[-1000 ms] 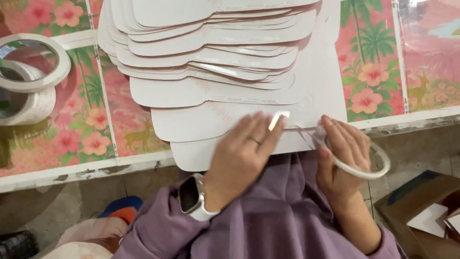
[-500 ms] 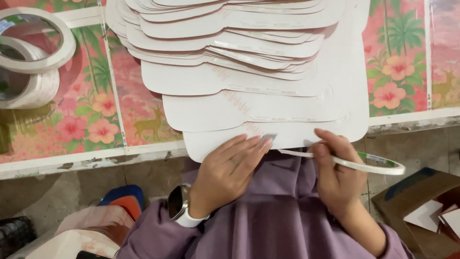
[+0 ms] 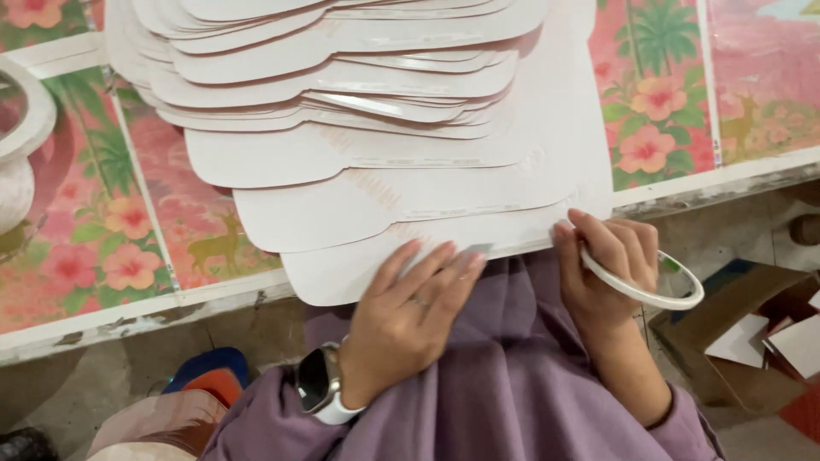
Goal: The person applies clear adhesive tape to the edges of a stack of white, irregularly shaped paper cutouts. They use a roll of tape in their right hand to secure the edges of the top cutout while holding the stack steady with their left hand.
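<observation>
Left hand [image 3: 410, 320] is lying flat on the bottom edge of the nearest white card cutout [image 3: 444, 239], fingers [image 3: 431, 273] stretched out and close together, pressing the card down right by a thin strip of tape [image 3: 483, 249] that runs along that edge. There's a ring on one finger and a smartwatch [image 3: 320, 384] with a white band on that wrist. Right hand [image 3: 606, 273] is just beside it at the right end of the same card, curled around a roll of white tape [image 3: 649, 286], fingers wrapped over the near side of the ring with the thumb tip touching the card edge; the rest of the roll sticks out to the right, off the card and over the floor. The card on the bottom is part of a big fanned-out stack of white cutouts [image 3: 342, 94], all the same rounded shape, overlapping like shingles and covering most of the middle. They sit on a tabletop [image 3: 128, 248] covered with pink floral printed sheets with palm trees and deer on them. Far left there are a couple more white tape rolls [image 3: 21, 145], partly cut off by the frame. Purple sleeves [image 3: 512, 401] fill the lower part, and an open cardboard box [image 3: 752, 333] with white scraps sits on the floor lower right.
</observation>
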